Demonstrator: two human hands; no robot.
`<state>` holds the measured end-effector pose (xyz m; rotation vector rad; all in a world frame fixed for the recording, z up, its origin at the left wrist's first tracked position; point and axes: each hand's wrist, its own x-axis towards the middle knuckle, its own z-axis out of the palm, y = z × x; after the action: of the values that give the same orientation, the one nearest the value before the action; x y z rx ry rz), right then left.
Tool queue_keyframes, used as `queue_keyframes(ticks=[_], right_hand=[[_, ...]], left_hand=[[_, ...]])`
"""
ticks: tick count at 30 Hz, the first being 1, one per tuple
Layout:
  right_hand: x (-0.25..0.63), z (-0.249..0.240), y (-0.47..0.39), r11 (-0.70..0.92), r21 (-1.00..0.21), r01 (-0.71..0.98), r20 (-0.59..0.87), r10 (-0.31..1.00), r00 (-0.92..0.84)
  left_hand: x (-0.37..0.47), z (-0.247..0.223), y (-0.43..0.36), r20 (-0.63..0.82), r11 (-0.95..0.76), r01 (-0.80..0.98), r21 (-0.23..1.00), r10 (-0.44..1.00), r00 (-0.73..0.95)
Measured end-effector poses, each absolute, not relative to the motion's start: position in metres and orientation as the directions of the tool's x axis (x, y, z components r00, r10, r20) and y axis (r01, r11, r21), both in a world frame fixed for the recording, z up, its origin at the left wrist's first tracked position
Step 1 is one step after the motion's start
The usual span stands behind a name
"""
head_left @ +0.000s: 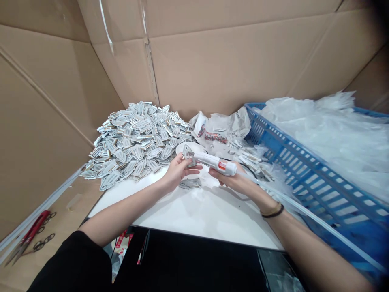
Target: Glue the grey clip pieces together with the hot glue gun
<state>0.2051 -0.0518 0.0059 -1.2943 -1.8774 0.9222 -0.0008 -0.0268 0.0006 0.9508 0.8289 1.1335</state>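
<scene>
My left hand (pixel 178 171) pinches a small grey slotted piece with a pointed end (pixel 187 152) between thumb and fingers. In my right hand (pixel 231 178) is a white glue gun (pixel 217 163), its nozzle at the piece; whether it touches, I cannot tell. A long clear glue stick (pixel 306 209) trails from the gun's rear over my right forearm. Another slotted piece (pixel 190 183) lies on the white table (pixel 209 215) just below my hands. Behind my left hand sits a white round dish (pixel 194 147), partly hidden.
A big heap of similar grey pieces (pixel 136 142) covers the back left. At right stands a blue plastic crate (pixel 304 172) with white translucent bags (pixel 328 134). Crumpled paper (pixel 219 125) lies between them. Red-handled scissors (pixel 33 231) rest on cardboard at left; cardboard walls (pixel 227 61) enclose the table.
</scene>
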Motion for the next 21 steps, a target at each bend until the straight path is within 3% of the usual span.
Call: queue_keyframes(ticks=[7, 21], right_hand=[[0.2068, 0.0068, -0.05, 0.246, -0.85, 0.466, 0.128, 0.954, -0.271], [0.2033, 0.0107, -0.0528, 0.228, -0.816, 0.532, 0.093, 0.959, -0.27]], left_hand=[[-0.0017, 0.002, -0.0266, -0.121, 0.182, -0.342, 0.922, 0.974, 0.193], [-0.0001, 0.0038, -0.029, -0.017, 0.05, -0.258, 0.965, 0.992, 0.128]])
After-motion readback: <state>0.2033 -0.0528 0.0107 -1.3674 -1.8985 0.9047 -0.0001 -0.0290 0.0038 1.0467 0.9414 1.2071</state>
